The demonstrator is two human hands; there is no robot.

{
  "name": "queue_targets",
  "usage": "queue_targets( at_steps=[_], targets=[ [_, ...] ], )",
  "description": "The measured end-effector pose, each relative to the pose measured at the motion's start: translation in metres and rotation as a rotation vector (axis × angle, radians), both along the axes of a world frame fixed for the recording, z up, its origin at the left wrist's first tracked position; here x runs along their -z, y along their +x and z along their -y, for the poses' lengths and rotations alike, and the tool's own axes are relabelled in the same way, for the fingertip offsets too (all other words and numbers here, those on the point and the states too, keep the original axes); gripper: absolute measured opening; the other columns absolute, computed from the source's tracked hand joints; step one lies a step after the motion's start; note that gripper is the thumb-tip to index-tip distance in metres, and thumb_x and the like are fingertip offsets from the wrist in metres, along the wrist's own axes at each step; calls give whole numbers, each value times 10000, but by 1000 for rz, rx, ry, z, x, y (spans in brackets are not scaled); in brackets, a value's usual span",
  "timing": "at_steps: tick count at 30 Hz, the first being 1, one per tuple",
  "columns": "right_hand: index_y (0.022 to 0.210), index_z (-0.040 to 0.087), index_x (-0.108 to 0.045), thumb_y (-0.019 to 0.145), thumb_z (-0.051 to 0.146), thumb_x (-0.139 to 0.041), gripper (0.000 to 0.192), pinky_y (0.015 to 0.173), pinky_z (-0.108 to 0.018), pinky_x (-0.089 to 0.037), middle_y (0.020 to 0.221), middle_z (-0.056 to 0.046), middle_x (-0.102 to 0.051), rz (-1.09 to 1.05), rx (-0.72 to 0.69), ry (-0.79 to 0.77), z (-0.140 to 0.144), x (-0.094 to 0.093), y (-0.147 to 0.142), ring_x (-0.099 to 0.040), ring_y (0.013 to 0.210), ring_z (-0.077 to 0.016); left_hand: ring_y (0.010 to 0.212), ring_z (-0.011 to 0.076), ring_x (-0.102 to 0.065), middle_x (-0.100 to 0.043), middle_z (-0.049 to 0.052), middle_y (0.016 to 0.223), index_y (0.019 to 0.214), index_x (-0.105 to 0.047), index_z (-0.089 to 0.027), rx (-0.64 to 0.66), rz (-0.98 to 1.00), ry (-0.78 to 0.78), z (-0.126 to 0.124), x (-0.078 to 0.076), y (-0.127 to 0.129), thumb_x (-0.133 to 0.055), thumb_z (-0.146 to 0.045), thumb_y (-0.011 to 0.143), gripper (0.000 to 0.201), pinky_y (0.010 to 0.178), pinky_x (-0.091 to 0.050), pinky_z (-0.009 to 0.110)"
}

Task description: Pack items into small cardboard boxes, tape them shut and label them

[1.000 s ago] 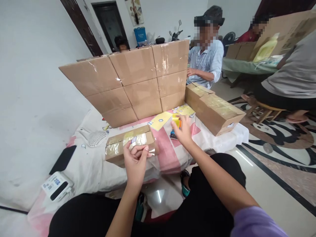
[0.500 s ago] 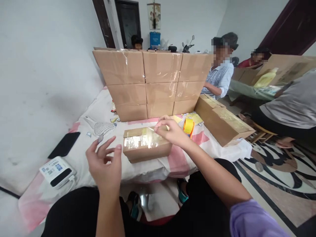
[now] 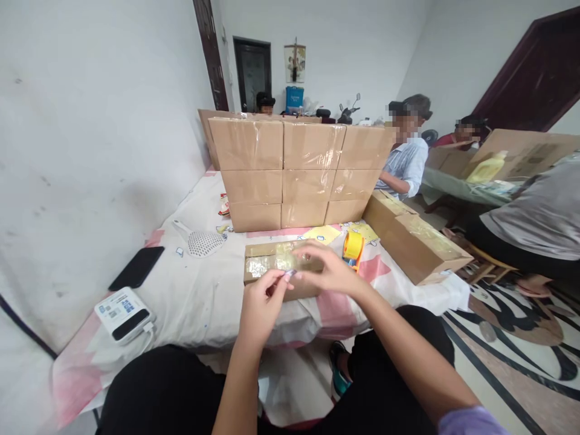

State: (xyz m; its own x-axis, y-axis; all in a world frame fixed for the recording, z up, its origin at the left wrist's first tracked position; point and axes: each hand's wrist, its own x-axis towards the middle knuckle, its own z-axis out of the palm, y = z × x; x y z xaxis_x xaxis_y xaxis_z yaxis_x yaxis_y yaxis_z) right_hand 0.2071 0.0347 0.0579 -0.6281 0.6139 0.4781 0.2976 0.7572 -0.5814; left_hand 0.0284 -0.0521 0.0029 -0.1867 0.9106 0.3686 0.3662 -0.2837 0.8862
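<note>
Pinching a small sticker (image 3: 288, 275) between both hands, the left hand (image 3: 260, 302) and right hand (image 3: 328, 272) are peeling it just above the taped box (image 3: 272, 266); pressing it flat likely comes next.

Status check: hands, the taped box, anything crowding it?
Left hand and right hand pinch a small sticker together. Taped box flat on the table beneath them. Tape dispenser just right of it, apart.
</note>
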Motion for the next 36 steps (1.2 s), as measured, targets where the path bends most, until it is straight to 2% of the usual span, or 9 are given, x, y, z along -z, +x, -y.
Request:
queue_targets(
  at_steps=[3, 9, 14, 18, 23, 26, 29, 32, 36],
  targets=[
    [926, 248, -692, 955, 303, -662, 69, 817, -375, -471, 870, -28, -657, -147, -25, 36, 26, 12, 6, -611, 856, -205, 691, 189, -703, -770, 31, 775, 874, -749, -243, 90, -50, -17, 1, 0, 11, -601, -395, 935, 221, 662, -484, 255],
    [816, 237, -661, 976, 297, -618, 177, 698, -355, -443, 784, -22, -636, -334, 216, -29, 3, 35, 57, -578, 740, -195, 512, 156, -519, -593, -6, 545, 809, -767, -227, -297, -104, -95, 1, 4, -6, -680, -505, 861, 296, 518, -351, 248],
    [1091, 257, -710, 924, 333, -720, 184, 785, -368, -496, 878, -24, -685, -296, 17, -63, 25, 47, 55, -632, 839, -201, 489, 113, -391, -454, -40, 508, 818, -774, -221, -104, -150, -138, 9, -3, 14, -672, -531, 873, 331, 498, -315, 235],
    [1008, 247, -698, 1004, 252, -563, 135, 843, -406, -483, 964, -63, -697, -198, 7, 115, 34, 42, 48, -601, 924, -223, 519, 131, -467, -549, -21, 553, 964, -811, -234, -56, -230, -163, 11, 5, 34, -660, -531, 879, 344, 541, -391, 252],
    [879, 228, -705, 987, 261, -579, 168, 861, -396, -470, 912, -50, -679, -354, 203, -70, -26, 66, 85, -612, 911, -218, 951, 269, -680, -741, 78, 998, 1274, -728, -249, -588, -421, -4, -14, 18, 1, -678, -533, 861, 504, 979, -519, 449],
    [788, 198, -717, 910, 163, -637, 150, 797, -342, -463, 836, -28, -656, -232, 188, -322, -59, 104, 87, -596, 810, -185, 1339, 332, -552, -610, 103, 1428, 1202, -754, -246, -525, -331, 58, -32, 25, -21, -709, -518, 845, 451, 1202, -365, 515],
    [775, 170, -721, 839, 106, -692, 95, 827, -335, -468, 852, -27, -615, -218, 220, -382, -71, 136, 68, -583, 824, -175, 1380, 306, -535, -596, 65, 1471, 1147, -774, -249, -464, -185, 6, -42, 32, -31, -738, -504, 831, 408, 1203, -385, 463],
    [892, 155, -730, 839, 130, -705, 64, 927, -372, -482, 987, -58, -608, -259, 261, -375, -71, 149, 55, -604, 951, -199, 1364, 296, -549, -620, 58, 1443, 1117, -784, -242, -463, -188, 12, -44, 38, -34, -749, -494, 818, 393, 1187, -408, 441],
    [1413, 185, -556, 792, 208, -792, 665, 1117, -462, -423, 1358, -148, -568, -360, 344, -443, -68, 149, 61, -542, 1286, -278, 1382, 301, -536, -623, 54, 1440, 1101, -784, -239, -421, -176, 31, -46, 42, -45, -751, -466, 817, 366, 1206, -386, 458]
  ],
)
